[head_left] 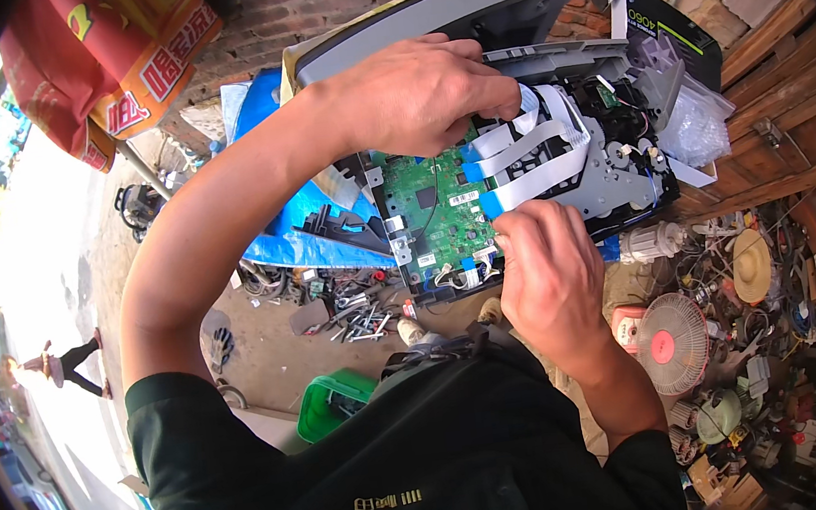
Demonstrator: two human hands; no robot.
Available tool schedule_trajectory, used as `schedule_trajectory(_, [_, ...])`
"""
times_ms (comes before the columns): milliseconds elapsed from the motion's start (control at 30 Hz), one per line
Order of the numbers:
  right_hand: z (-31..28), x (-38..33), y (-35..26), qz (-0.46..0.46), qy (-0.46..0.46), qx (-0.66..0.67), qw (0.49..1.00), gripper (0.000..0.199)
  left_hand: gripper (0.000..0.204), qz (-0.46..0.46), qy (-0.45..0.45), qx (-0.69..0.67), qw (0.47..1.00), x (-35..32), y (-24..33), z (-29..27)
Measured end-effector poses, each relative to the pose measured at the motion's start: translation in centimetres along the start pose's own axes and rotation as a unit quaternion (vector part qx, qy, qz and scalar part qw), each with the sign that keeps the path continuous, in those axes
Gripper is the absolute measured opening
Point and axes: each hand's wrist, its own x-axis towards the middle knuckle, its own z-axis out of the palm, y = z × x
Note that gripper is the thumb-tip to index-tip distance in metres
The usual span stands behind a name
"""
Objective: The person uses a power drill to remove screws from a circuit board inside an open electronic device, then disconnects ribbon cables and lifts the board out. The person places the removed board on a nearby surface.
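An opened machine, likely a printer or scanner, lies before me with its green circuit board (439, 213) bare. White flat ribbon cables (545, 179) with blue ends run from the board to a grey metal mechanism (610, 176). My left hand (425, 97) reaches over the board's far edge, fingers curled down at the farthest ribbon cable (529, 110); its thumb is mostly hidden. At the board's near right edge, my right hand (553, 274) is closed, fingertips beside the blue end (491, 206) of the nearest cable. Whatever those fingertips pinch is hidden.
A grey cover (432, 21) stands behind the machine against a brick wall. Blue sheeting (310, 231) lies to its left. Loose tools (365, 315), a green bin (320, 411) and a fan (672, 344) among scrap are on the ground. A person (68, 364) is far left.
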Motion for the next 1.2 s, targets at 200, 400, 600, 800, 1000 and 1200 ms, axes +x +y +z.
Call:
schedule_trajectory(200, [-0.2, 0.3, -0.1, 0.002, -0.011, -0.009, 1.0, 0.021, 0.032, 0.013, -0.015, 0.017, 1.0, -0.5, 0.0, 0.2])
schedule_trajectory(400, [-0.2, 0.3, -0.2, 0.012, -0.009, -0.012, 1.0, 0.018, 0.033, 0.006, -0.048, 0.008, 0.999, 0.0, -0.3, 0.2])
schedule_trajectory(600, [-0.4, 0.2, -0.5, 0.06, 0.0, 0.016, 0.998, 0.012, 0.031, -0.004, -0.063, -0.053, 0.997, 0.0, -0.7, 0.0])
schedule_trajectory(800, [-1.9, -0.1, -1.3, 0.107, -0.038, -0.037, 0.993, 0.017, 0.02, -0.006, -0.069, -0.103, 0.992, 0.2, -1.3, 0.1])
schedule_trajectory(1000, [-2.7, 0.4, -2.1, 0.166, -0.108, -0.022, 0.98, 0.016, 0.022, -0.028, -0.107, -0.117, 0.987, 0.8, -1.4, -0.3])
schedule_trajectory(1200, [-2.6, 0.4, -2.1, 0.219, -0.114, 0.015, 0.969, 0.016, 0.022, -0.036, -0.106, -0.14, 0.984, 0.9, -1.5, -0.3])
